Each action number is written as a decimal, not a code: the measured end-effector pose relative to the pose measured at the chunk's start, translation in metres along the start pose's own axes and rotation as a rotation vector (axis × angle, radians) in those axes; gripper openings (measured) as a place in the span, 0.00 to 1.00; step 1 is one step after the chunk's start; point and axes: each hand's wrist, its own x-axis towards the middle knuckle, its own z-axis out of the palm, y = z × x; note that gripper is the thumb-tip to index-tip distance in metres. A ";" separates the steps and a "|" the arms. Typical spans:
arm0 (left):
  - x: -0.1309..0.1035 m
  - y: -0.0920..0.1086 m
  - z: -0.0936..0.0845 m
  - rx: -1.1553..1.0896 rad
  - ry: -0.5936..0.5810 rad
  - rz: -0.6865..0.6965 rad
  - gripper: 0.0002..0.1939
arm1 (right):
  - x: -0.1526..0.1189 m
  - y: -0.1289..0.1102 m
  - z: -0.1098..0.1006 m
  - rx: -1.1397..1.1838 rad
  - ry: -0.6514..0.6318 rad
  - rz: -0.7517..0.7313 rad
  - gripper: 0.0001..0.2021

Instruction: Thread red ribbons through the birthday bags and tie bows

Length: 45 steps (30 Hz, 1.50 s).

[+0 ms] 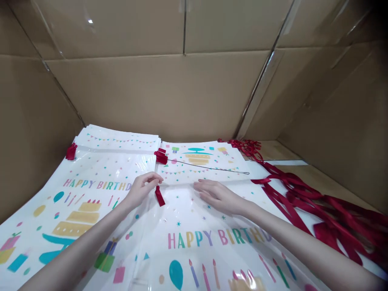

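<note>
Several white plastic bags printed with HAPPY BIRTHDAY, cakes and candles lie in two overlapping stacks. My right hand [221, 196] rests flat on the top seam of the right-hand bag [194, 218], fingers stretched out. My left hand [142, 188] is at that bag's left edge, fingers loosely bent and apart. Just below its fingertips a short red ribbon end [159, 196] sticks out. At the seam's other end a red ribbon [260, 181] emerges. Above the hands lies a thin wire threader [209, 167] with a looped tip, its left end by a red ribbon bunch [161, 157].
Long red ribbons [303, 190] trail in loops down the right side, with a tangled bunch at the back. The left stack [112, 161] has a red ribbon tuft [71, 151] at its left edge. Tall cardboard walls [169, 93] enclose the back and both sides.
</note>
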 end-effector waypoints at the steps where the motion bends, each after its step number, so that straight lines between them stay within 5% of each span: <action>1: -0.008 -0.005 0.001 0.073 0.006 0.008 0.10 | -0.004 -0.002 0.003 -0.022 -0.044 0.008 0.25; 7: -0.030 -0.012 0.005 0.385 -0.077 0.196 0.13 | -0.022 -0.013 0.022 -0.106 -0.211 0.070 0.31; 16: 0.047 -0.021 0.042 0.682 -0.314 0.307 0.23 | -0.012 -0.038 0.050 -0.174 -0.103 0.147 0.33; 21: 0.063 -0.032 0.066 0.742 -0.397 0.244 0.29 | -0.009 -0.045 0.054 -0.138 -0.060 0.163 0.34; 25: 0.057 -0.042 0.074 0.770 -0.380 0.210 0.29 | -0.029 -0.021 0.037 -0.125 -0.076 0.191 0.34; 30: 0.052 -0.047 0.078 0.829 -0.337 0.216 0.28 | -0.074 0.026 0.015 -0.236 0.034 0.407 0.31; 34: 0.053 -0.045 0.080 0.841 -0.326 0.211 0.28 | -0.097 0.043 0.010 -0.282 0.099 0.515 0.31; 39: 0.051 -0.043 0.068 0.731 -0.271 0.229 0.28 | -0.100 0.043 0.013 -0.290 0.114 0.535 0.31; 45: 0.033 -0.047 0.006 0.727 0.031 0.158 0.22 | -0.099 0.043 0.014 -0.307 0.119 0.548 0.31</action>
